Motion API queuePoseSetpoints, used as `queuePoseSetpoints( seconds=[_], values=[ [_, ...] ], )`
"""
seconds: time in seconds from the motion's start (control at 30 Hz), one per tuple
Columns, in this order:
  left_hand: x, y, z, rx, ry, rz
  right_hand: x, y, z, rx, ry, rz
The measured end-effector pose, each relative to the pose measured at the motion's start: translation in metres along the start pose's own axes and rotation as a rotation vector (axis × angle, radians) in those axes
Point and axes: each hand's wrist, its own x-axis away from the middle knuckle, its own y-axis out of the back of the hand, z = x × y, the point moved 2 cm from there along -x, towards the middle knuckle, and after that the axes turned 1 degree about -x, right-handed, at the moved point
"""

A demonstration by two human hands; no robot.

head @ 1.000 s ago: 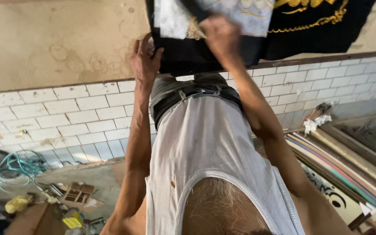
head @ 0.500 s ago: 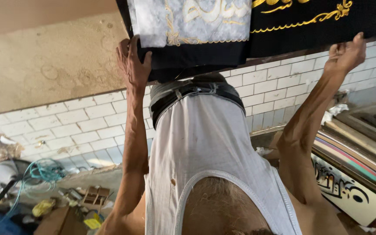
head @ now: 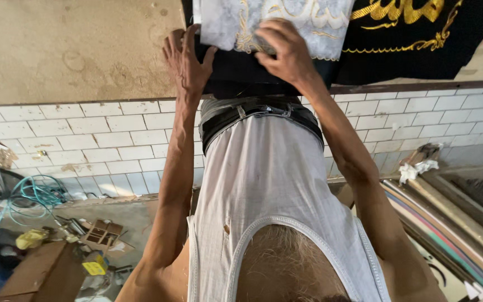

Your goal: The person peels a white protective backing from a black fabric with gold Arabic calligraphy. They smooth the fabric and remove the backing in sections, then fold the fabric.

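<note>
With left hand (head: pixel 187 59) flat and right hand (head: pixel 288 51) gripping the grey cloth panel (head: pixel 275 19), it may slip off the black fabric (head: pixel 409 42).

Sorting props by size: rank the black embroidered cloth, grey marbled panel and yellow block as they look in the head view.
1. black embroidered cloth
2. grey marbled panel, partly covered by the right hand
3. yellow block; it lies farther away, so true size is unsure.
</note>
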Motion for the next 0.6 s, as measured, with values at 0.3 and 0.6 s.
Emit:
queuePoseSetpoints(
  seconds=[0.3, 0.6],
  values=[
    [-0.027, 0.010, -0.016, 0.026, -0.075, -0.059, -0.059, -0.033, 0.056, 0.214, -0.055, -0.086],
    [-0.021, -0.020, -0.063, -0.113, -0.080, 0.089, -0.034, -0.039, 0.023, -0.091, -0.092, -0.201]
  ],
)
